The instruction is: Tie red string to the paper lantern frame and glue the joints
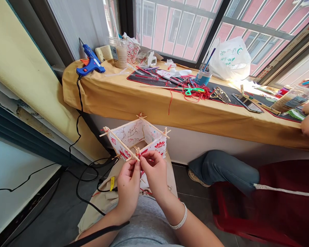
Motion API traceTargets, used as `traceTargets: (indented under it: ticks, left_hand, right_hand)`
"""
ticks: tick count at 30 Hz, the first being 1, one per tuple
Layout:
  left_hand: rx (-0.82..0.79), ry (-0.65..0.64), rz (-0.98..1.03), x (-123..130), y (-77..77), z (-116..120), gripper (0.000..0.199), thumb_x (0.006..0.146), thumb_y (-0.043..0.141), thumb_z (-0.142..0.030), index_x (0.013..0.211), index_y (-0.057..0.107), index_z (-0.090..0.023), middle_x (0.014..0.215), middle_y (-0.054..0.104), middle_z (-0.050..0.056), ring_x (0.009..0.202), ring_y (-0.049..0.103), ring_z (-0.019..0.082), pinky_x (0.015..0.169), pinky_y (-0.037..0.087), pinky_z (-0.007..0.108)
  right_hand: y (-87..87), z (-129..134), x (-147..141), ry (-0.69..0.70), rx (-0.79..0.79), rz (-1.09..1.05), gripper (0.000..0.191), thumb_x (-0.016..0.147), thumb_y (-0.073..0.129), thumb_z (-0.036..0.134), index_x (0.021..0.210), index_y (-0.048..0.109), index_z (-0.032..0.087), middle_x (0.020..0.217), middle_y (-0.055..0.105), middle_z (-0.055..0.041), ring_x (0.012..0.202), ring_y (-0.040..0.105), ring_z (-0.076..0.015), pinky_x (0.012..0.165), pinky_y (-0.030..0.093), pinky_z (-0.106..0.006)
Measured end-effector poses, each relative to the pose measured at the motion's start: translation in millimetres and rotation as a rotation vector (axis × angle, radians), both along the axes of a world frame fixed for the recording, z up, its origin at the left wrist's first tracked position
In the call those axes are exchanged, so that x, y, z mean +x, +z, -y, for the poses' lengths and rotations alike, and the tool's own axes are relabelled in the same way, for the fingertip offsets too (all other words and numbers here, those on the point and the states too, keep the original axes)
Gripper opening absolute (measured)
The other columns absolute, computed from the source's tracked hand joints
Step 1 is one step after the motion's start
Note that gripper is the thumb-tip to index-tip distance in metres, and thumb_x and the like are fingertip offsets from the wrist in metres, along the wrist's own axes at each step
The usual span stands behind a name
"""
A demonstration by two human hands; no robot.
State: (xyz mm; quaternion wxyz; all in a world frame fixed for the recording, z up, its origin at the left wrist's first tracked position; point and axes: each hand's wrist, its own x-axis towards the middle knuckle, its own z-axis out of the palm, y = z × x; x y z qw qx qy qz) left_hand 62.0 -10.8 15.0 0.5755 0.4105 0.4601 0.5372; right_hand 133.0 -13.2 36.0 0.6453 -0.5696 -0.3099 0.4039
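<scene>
A square lantern [154, 132] of thin wooden sticks, with white paper sides painted with red lotus flowers, stands upright on my lap. Its sticks cross and jut out at the corners. At the near corner, my left hand [128, 181] is closed, thumb and finger pinching the stick ends [134, 156]. Close beside it, my right hand [154, 169] pinches a bit of red thread [139, 155] at the same corner. Both sets of fingertips nearly touch, and they partly hide the joint. Writing shows on the inside of the far panel.
Ahead, a cloth-covered ledge [113, 92] bears a blue glue gun [90, 61], drink cups, tangled red thread [207, 92], green scissors [192, 91] and a phone [248, 103]. Black cables [78, 127] trail at left. Another person's leg [226, 175] and a red stool [234, 212] are at right.
</scene>
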Motion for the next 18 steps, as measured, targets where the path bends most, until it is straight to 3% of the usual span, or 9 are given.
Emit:
traceTargets:
  ticks: [5,10,18]
  left_hand:
    - [-0.009,0.020,-0.020,-0.4,-0.6,-1.6,0.034,0.071,0.066,-0.045,0.088,0.061,-0.016,0.085,0.064,0.004,0.079,0.060,0.017,0.073,0.048,0.027]
    - [-0.051,0.029,0.025,-0.3,3.7,-1.4,0.039,0.066,0.069,-0.047,0.087,0.061,-0.015,0.083,0.065,0.004,0.073,0.061,0.017,0.068,0.049,0.028]
    - [0.059,0.075,-0.111,-0.1,-3.9,-2.4,0.031,0.072,0.065,-0.044,0.085,0.063,-0.017,0.080,0.065,0.004,0.073,0.059,0.018,0.068,0.047,0.027]
  right_hand:
    - [5.3,0.1,2.5,0.009,0.056,0.268,0.007,0.071,0.057,0.017,0.076,0.061,0.018,0.079,0.065,-0.0021,0.076,0.061,-0.0152,0.073,0.050,-0.027]
    - [6.9,-1.2,1.3,0.014,0.033,0.253,0.011,0.070,0.055,0.014,0.076,0.064,0.018,0.078,0.068,-0.0024,0.074,0.063,-0.0160,0.072,0.051,-0.028]
    - [15.3,0.6,11.5,0.047,-0.001,0.599,0.014,0.070,0.057,0.013,0.074,0.069,0.020,0.078,0.069,-0.0037,0.076,0.061,-0.0185,0.075,0.047,-0.032]
